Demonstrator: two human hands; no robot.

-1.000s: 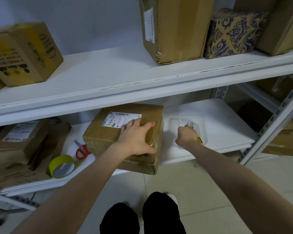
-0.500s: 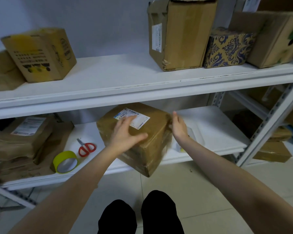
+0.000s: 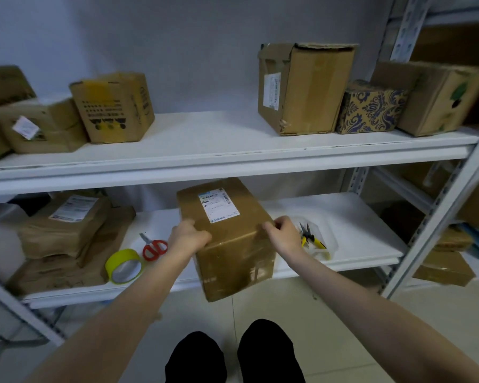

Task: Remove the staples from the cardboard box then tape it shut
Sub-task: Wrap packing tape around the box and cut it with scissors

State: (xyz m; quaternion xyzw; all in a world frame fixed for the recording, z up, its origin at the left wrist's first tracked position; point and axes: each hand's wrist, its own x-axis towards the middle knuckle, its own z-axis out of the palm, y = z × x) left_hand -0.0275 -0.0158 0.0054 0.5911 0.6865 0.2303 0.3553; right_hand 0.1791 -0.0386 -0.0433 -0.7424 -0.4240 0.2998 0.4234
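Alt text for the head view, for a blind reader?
The left hand and right hand grip the labelled cardboard box at the front edge of the lower shelf. Scissors and a yellow tape roll lie left of it, pliers right.

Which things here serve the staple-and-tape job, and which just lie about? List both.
For the job: cardboard box gripped by left hand and right hand; pliers; yellow tape roll; probably scissors.
Lying about: patterned box, tall box and yellow-printed box on the upper shelf; brown parcels at lower left.
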